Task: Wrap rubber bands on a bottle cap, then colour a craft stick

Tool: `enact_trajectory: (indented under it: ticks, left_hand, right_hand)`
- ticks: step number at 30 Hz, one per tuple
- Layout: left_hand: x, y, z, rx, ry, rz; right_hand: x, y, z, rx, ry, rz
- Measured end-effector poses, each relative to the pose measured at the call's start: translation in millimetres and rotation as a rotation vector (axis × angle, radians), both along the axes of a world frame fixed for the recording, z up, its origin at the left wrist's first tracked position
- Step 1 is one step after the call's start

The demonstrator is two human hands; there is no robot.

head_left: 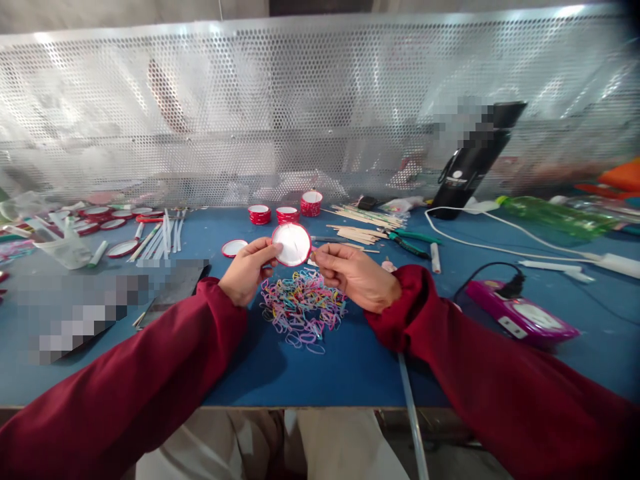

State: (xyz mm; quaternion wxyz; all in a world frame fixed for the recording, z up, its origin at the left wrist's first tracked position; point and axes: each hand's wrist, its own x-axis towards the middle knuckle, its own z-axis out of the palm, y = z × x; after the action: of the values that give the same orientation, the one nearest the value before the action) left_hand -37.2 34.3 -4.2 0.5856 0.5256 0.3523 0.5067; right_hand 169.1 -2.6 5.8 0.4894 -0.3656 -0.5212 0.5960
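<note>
My left hand (250, 270) pinches a round white disc with a red rim (293, 244) by its left edge, its white face turned toward me. A thin line crosses that face. Close to the disc's right edge, my right hand (353, 272) is closed in a pinch; a tiny brownish bit shows at its fingertips, too small to name. Below both hands lies a loose heap of coloured small rubber bands (303, 310) on the blue tabletop (260, 380). Another white disc with a red rim (235, 249) rests flat just beyond my left hand.
Stacks of red-rimmed discs (259, 215) stand ahead, with wooden sticks (363, 233) and green-handled pliers (410, 243) to their right. Farther right are a black flashlight-like cylinder (467, 167), a white cable (480, 250) and a purple power strip (523, 313). A plastic cup (65, 250) stands left.
</note>
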Motion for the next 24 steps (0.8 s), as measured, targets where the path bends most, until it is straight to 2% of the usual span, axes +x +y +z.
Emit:
enact_trajectory:
  ticks: [4,7,13,18,21,24]
  left_hand:
    - [2.6,-6.9,0.7,-0.128,0.023,-0.192]
    - [6.7,-11.4,-0.5,-0.174,0.032,-0.269]
    - [9.1,-12.3,-3.2,-0.135,0.065,-0.232]
    - [8.2,-10.6,-5.0,-0.073,0.052,-0.202]
    - [7.4,-13.3,-2.5,-0.122,-0.088,-0.263]
    - [5.1,-17.2,1.8,-0.166,-0.203,-0.391]
  right_hand:
    - [1.1,4.2,-5.1,0.004,-0.018,-0.066]
    - [0.0,5.7,-10.4,0.012,-0.056,-0.076]
    - [-3.9,11.2,-20.6,0.047,-0.131,-0.112]
    - [-3.3,9.2,-15.9,0.07,-0.097,-0.083]
    - [-4.9,4.0,-11.2,0.102,-0.09,-0.019]
    - [-7.3,1.7,-9.9,0.157,-0.12,0.005]
